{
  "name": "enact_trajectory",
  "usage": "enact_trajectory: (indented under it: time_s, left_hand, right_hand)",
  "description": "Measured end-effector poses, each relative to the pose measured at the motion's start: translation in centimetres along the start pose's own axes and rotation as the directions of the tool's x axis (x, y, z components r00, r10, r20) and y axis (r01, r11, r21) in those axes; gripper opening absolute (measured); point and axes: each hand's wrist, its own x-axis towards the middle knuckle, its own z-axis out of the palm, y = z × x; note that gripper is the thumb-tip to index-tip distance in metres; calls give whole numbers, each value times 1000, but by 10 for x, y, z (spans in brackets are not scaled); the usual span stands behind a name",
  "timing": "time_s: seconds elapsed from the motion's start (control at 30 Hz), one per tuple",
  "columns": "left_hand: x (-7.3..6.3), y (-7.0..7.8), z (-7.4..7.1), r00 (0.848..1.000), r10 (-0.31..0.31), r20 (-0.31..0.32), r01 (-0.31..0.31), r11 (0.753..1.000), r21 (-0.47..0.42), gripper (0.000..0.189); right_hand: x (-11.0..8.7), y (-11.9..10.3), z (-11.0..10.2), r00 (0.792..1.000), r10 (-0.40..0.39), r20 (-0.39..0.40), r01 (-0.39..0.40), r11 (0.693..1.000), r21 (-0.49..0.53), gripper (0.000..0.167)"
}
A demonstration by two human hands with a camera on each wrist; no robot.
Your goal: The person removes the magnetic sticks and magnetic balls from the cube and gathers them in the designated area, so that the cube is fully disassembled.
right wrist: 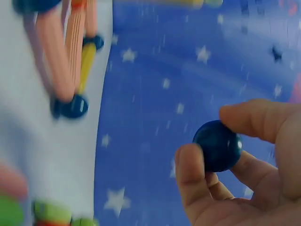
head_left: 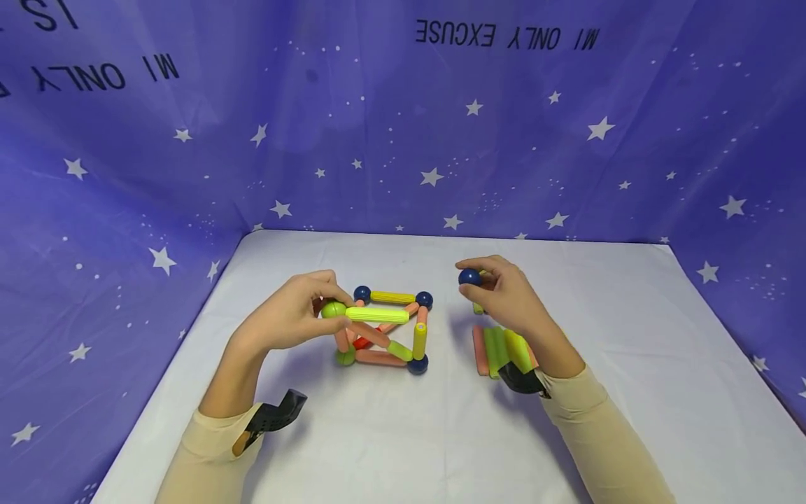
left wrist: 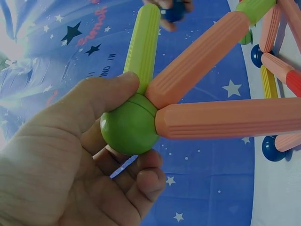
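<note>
With thumb and fingers my left hand (head_left: 292,311) grips a green ball (left wrist: 130,124) at an upper corner of a stick-and-ball frame. From that ball a yellow-green rod (head_left: 378,316) juts right, its far end free, and two salmon rods (left wrist: 230,117) run toward the base. Dark blue balls (head_left: 418,364) and another green ball (head_left: 345,356) join the lower rods. A short yellow rod (head_left: 420,341) meets the near right blue ball. To the right, apart from the frame, my right hand (head_left: 510,294) pinches a dark blue ball (right wrist: 217,146) above the table.
Several loose rods (head_left: 496,351) in salmon, green and yellow lie side by side under the right wrist. More pieces (head_left: 478,308) sit partly hidden behind the right hand. A purple star-printed cloth (head_left: 403,140) encloses the white table (head_left: 390,434) at the back and sides.
</note>
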Motion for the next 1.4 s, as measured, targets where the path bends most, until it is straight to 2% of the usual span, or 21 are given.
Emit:
enact_trajectory:
  time_s: [0.07, 0.17, 0.33, 0.4, 0.47, 0.63, 0.7, 0.87, 1.0, 1.23, 1.4]
  left_hand:
    - [1, 1, -1, 1000, -4, 9, 4, 1000, 3, 22]
    - [2, 3, -2, 1000, -11, 18, 11, 1000, 10, 23]
    - [2, 4, -5, 1000, -21, 15, 20, 999, 24, 22]
    - [1, 3, -5, 1000, -25, 17, 24, 999, 24, 22]
    - [-1, 3, -5, 999, -31, 18, 30, 999, 27, 22]
    - [-4, 3, -4, 999, -38, 14, 38, 999, 32, 23]
    - [-4, 3, -3, 999, -34, 14, 33, 999, 34, 23]
    - [-2, 3, -2, 1000, -25, 14, 25, 999, 44, 23]
    - [-1, 3, -2, 999, -30, 16, 29, 999, 46, 23]
    - [1, 4, -2, 999, -31, 17, 30, 998, 52, 21]
    - [0, 5, -3, 999, -39, 20, 38, 997, 63, 20]
  right_hand:
    - [6, 14, -12, 999, 43, -30, -44, 998, -41, 39]
    - [18, 37, -32, 991, 90, -96, -105, 982, -158, 40]
    - [40, 70, -62, 975, 125, -186, -185, 916, -357, 39]
    - [47, 83, -67, 976, 135, -170, -195, 890, -411, 39]
    - [54, 94, -69, 980, 162, -116, -197, 871, -450, 39]
    - [69, 113, -61, 972, 231, 39, -182, 847, -499, 38]
    - [72, 116, -57, 965, 255, 60, -191, 842, -505, 39]
    - [73, 119, -52, 955, 291, 54, -227, 837, -499, 42]
    - [73, 119, -52, 954, 296, 46, -234, 832, -502, 45]
    - [63, 116, -57, 973, 229, 14, -185, 818, -544, 47]
    - [49, 96, -54, 991, 129, -39, -129, 825, -551, 45]
